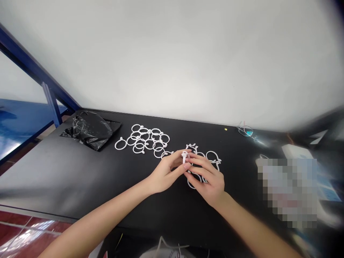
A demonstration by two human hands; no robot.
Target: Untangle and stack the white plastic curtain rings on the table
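Observation:
Between my hands, in the middle of the head view, is a white ring (184, 158) with a small knob, looking like a curtain ring. My left hand (165, 173) pinches it from the left with thumb and fingers. From the right, the fingertips of my right hand (211, 181) close on the same ring. Fingers cover much of it. Several similar loose rings (143, 152) lie in an overlapping group on the black table, beyond my left hand. Under and behind my right hand lies another group of white rings (219, 161), partly hidden, with small knobs or loops joined together.
A crumpled black plastic bag (92, 129) lies at the back left of the black table (88, 172). Toward the back right are a clear plastic piece (245, 132) and a tiny yellow bit (225, 129). A blurred, pixelated package (287, 190) sits at the right. A white wall rises behind.

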